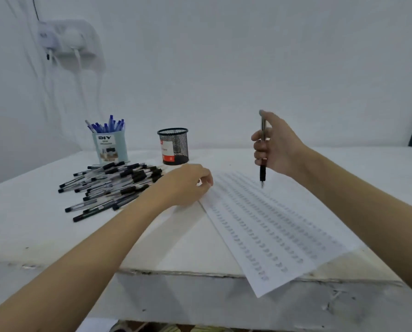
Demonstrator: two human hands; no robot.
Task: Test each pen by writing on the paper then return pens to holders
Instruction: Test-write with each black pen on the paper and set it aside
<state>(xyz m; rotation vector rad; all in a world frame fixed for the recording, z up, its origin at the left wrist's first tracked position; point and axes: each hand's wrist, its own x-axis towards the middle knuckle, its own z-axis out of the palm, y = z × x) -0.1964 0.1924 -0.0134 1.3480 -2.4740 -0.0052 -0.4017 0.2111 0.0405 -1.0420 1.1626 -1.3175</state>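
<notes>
Black-gripped pen (262, 149) upright in right hand (275, 146), tip seemingly above paper (272, 226)

On your table (44, 236), the pen pile (111, 185) lies left of the paper (272, 236). Behind the pile stands a holder (110, 147) with pens in it; the mesh cup (174, 146) stands to its right, behind the paper's far corner.
</notes>
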